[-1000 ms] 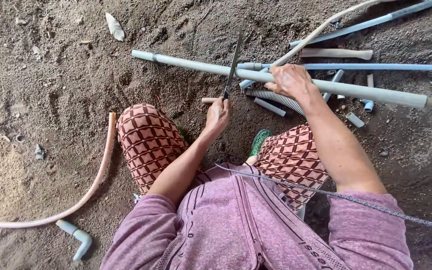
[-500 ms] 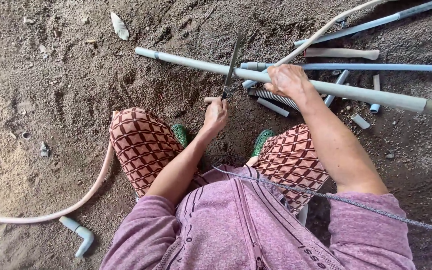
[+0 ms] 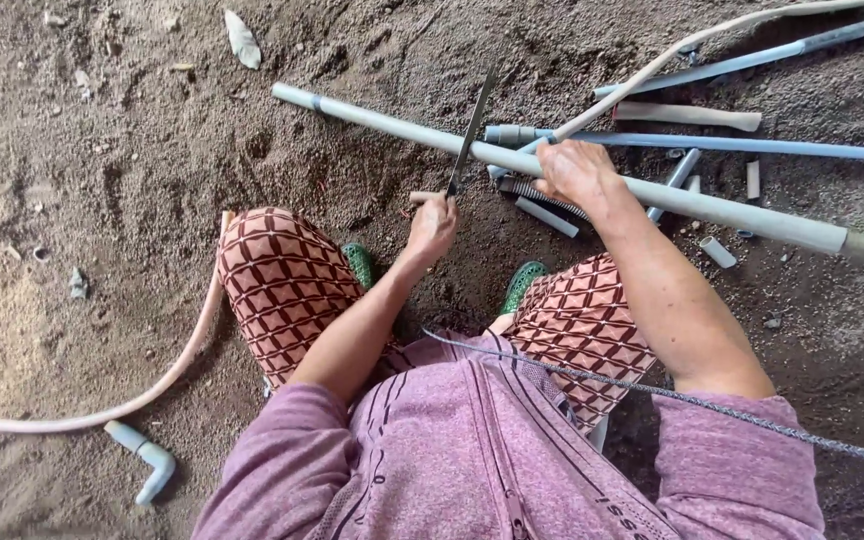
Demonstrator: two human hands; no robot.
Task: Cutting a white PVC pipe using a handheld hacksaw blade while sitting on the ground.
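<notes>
On bare dirt, a crouching person's left hand [image 3: 432,225] grips a saw blade [image 3: 472,125] across a long grey pipe [image 3: 402,128] — right hand [image 3: 577,170] closed on the pipe, pinning it.

Two hands: left hand [image 3: 432,225], right hand [image 3: 574,172]. One saw blade [image 3: 472,128], one long grey pipe [image 3: 382,120], one elbow fitting [image 3: 147,460]. Two green shoes [image 3: 359,262].

Long grey pipe [image 3: 572,170] of smooth matt plastic, saw blade [image 3: 471,133] of thin dark metal, bent pale hose [image 3: 167,375] smooth and rubbery, ground [image 3: 102,200] of rough loose sandy earth, patterned trousers [image 3: 282,285] and mauve top [image 3: 472,450] of soft matt cloth.
</notes>
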